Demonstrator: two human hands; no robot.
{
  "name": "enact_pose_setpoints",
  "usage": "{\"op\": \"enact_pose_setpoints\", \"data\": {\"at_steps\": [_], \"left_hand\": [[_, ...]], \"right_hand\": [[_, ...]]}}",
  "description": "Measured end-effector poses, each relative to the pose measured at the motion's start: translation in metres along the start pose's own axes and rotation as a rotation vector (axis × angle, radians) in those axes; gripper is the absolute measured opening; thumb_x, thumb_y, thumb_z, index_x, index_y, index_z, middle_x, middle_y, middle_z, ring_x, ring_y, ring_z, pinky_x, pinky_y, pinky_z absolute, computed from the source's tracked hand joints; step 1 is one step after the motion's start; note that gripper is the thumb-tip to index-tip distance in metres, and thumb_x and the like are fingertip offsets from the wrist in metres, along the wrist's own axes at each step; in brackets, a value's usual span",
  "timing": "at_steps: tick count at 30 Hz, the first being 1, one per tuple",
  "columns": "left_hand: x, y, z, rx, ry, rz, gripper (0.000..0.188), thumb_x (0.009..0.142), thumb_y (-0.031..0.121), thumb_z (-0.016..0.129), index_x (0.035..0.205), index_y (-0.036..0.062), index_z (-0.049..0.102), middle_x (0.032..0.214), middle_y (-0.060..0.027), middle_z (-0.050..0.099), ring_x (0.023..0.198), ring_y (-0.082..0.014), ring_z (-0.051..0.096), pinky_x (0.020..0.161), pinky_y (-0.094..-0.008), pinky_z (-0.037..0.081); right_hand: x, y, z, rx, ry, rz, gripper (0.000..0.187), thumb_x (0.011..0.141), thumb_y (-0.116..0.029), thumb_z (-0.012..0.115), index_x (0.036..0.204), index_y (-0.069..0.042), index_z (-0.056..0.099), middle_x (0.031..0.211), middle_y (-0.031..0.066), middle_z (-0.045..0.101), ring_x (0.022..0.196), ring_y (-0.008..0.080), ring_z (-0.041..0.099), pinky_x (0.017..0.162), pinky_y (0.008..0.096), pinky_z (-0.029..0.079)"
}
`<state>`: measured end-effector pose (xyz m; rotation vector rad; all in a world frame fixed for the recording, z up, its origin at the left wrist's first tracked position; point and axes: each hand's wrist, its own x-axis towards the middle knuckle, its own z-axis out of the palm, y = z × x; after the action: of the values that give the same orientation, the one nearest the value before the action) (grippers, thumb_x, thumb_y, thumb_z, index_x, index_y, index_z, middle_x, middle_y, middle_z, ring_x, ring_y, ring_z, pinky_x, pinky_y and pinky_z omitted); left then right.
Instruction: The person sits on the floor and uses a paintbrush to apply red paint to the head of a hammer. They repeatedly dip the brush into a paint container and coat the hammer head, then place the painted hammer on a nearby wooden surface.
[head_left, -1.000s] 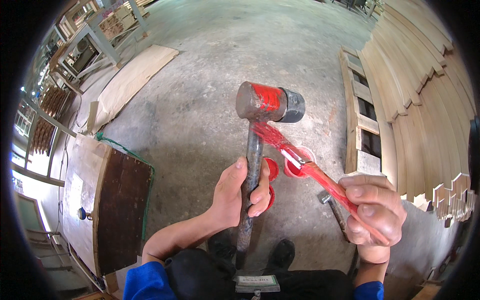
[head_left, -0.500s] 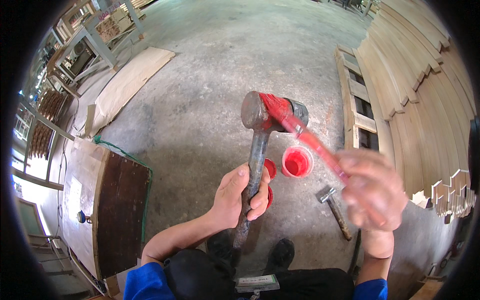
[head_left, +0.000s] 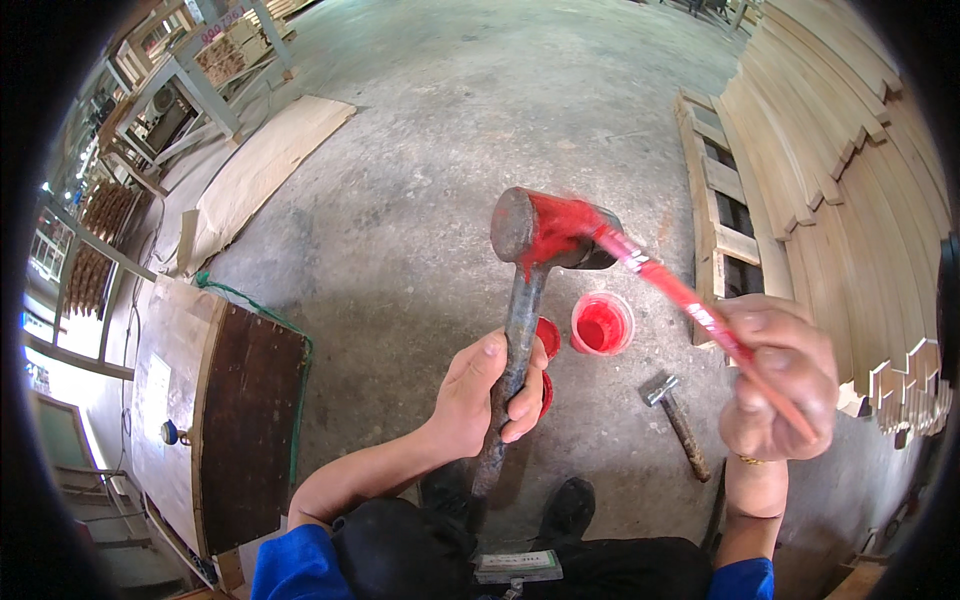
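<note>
Grey concrete floor [head_left: 420, 170] under and beyond both hands; stacked boards [head_left: 850, 210] off to the right of the right hand, wooden box [head_left: 250, 410] well left of the left one. Left hand [head_left: 478, 395] wrapped round the handle of a big hammer [head_left: 523, 310]. Right hand [head_left: 785, 375] pinching a red paintbrush [head_left: 695, 305] between thumb and fingers. Hands well apart, left nearer the hammer – right reaching it only by the brush. Hammer long axis: away from the body, tipped slightly rightward, head crosswise, ahead of the left hand and ahead-left of the right. Brush axis: slanting forward and leftward from the right hand, bristle end at the right half of the head – blurred, exact contact hard to tell. Red paint [head_left: 560, 225] over part of the head, left face mostly grey. Between the hands, lower down on the floor: paint cup [head_left: 603, 351], plus small hammer [head_left: 683, 435] nearer the right. Red round shapes [head_left: 547, 338] partly hidden behind left fingers, kind unclear.
</note>
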<state>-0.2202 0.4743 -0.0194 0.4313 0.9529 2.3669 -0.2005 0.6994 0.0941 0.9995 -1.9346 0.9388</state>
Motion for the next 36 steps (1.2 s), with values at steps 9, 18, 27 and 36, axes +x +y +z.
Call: {"op": "enact_pose_setpoints", "data": {"at_steps": [9, 18, 27, 36], "left_hand": [[0.001, 0.0, 0.0, 0.029, 0.025, -0.019, 0.047, 0.098, 0.046, 0.032, 0.102, 0.0013, 0.046, 0.059, -0.0033, 0.046, 0.041, -0.0122, 0.042, 0.041, -0.0265, 0.035], [0.0, 0.002, -0.002, 0.056, 0.037, -0.023, 0.048, 0.097, 0.048, 0.031, 0.101, 0.0025, 0.046, 0.059, -0.0027, 0.046, 0.04, -0.0126, 0.041, 0.042, -0.0284, 0.035], [-0.003, 0.001, -0.001, 0.032, 0.062, -0.016, 0.048, 0.097, 0.047, 0.031, 0.1, 0.0022, 0.046, 0.059, -0.003, 0.046, 0.04, -0.0126, 0.041, 0.041, -0.0272, 0.035], [-0.002, 0.001, -0.003, 0.042, 0.044, -0.014, 0.047, 0.097, 0.049, 0.029, 0.099, 0.0051, 0.046, 0.059, -0.0012, 0.045, 0.039, -0.013, 0.041, 0.042, -0.029, 0.036]], "right_hand": [[-0.004, -0.004, 0.013, -0.005, -0.076, -0.045, 0.028, 0.069, 0.001, 0.071, 0.094, 0.002, 0.058, 0.095, 0.017, 0.064, 0.08, 0.0313, 0.066, 0.067, 0.036, 0.058], [-0.011, -0.013, 0.013, -0.076, 0.074, -0.084, 0.018, 0.07, -0.001, 0.07, 0.085, 0.002, 0.06, 0.087, 0.0184, 0.064, 0.077, 0.0329, 0.066, 0.06, 0.0329, 0.058], [-0.014, -0.015, 0.015, 0.035, -0.012, -0.138, 0.02, 0.071, -0.001, 0.069, 0.088, 0.002, 0.06, 0.088, 0.018, 0.064, 0.075, 0.0319, 0.066, 0.059, 0.032, 0.058], [-0.025, -0.01, 0.017, 0.031, -0.117, -0.137, 0.019, 0.073, -0.004, 0.069, 0.089, 0.002, 0.06, 0.092, 0.0175, 0.064, 0.076, 0.0316, 0.066, 0.06, 0.0333, 0.059]]}}
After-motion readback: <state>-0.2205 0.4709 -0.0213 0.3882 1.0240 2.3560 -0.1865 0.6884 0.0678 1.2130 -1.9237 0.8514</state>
